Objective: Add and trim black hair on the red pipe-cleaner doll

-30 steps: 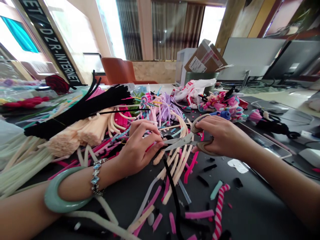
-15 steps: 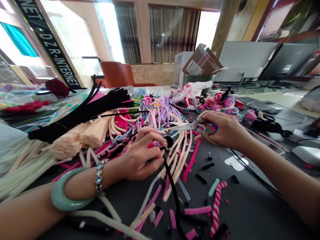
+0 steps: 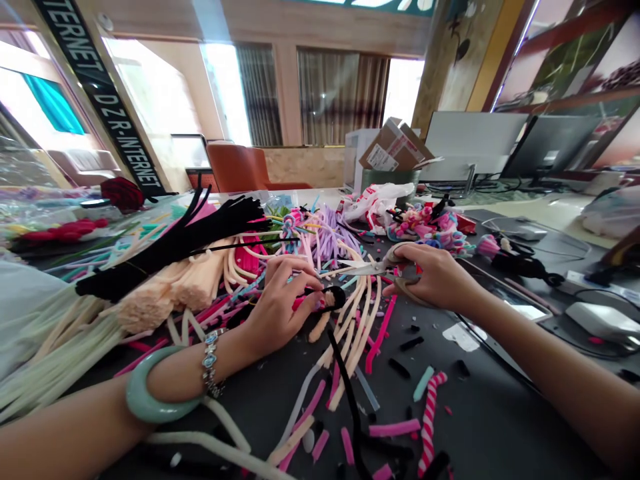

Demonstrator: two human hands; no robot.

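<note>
Grey-brown curtains point(image 3: 330, 97) hang at twelve o'clock beyond the dark table point(image 3: 480, 413), with an orange chair point(image 3: 237, 168) at ten, a cardboard box point(image 3: 395, 147) between one and two, and a pale monitor point(image 3: 470, 143) at two. Close to the middle, towards eight, the left hand point(image 3: 280, 297) has its thumb and fingers closed round a small fuzzy piece point(image 3: 331, 299) in pink, peach and black, which pokes out at the fingertips and is partly hidden by them. Between three and four, the right hand point(image 3: 440, 273) grips the scissors point(image 3: 373, 268) by their handle loops, which stand apart; the blades point towards nine, near the left fingertips, though how far they part is hard to tell from here. At nine lies a bundle of black fuzzy stems point(image 3: 175, 250), resting against peach bundles point(image 3: 165, 297) just on its six o'clock side. Cream stems point(image 3: 367, 313) fan out between the two hands, a loose black stem point(image 3: 349, 380) trails towards half past five, and a pink-and-white twisted stick point(image 3: 431, 423) lies near five among short offcuts.
</note>
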